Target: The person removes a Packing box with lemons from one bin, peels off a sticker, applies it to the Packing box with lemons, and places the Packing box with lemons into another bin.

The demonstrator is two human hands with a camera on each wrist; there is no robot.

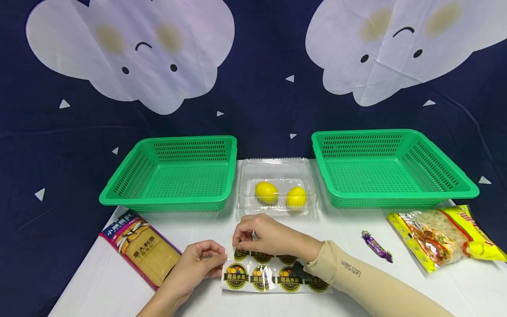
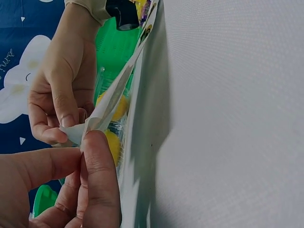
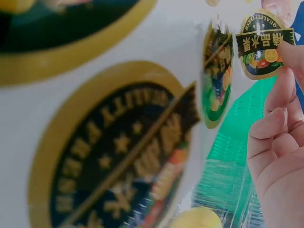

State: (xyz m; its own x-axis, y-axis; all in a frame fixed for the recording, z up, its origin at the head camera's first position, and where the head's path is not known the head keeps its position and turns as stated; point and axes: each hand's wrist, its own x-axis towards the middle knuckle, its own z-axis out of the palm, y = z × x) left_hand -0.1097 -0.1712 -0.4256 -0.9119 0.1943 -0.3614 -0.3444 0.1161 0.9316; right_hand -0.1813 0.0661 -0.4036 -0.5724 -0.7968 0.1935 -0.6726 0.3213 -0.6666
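Right hand (image 1: 265, 235) just on the near side of the clear box (image 1: 246, 193), palm down, wrist bent inward; its forearm, in a beige sleeve (image 1: 372, 279), slants in from the near right of the box. Right thumb and fingers pinch a round label (image 3: 261, 47) at the sheet's raised corner; cannot tell whether it is free of the backing. Left hand (image 1: 198, 264) nearer the person, left of the box's line, thumb uppermost, thumb and forefinger pinching the edge of the sticker sheet (image 1: 276, 275), other fingers curled beneath. Sheet lies on the counter (image 1: 348, 222), well to the near side of the box, left edge curling up between the hands. White, glossy, bright glare on one label; near row shows four round labels, the next row partly under the right hand. Each black with a gold rim, dark banner with gold characters, fruit picture, "QUALITY FRESH" lettering. In the box, two lemons (image 1: 266, 193). Green baskets flank it, one to its left (image 1: 168, 203), one to its right (image 1: 404, 194).
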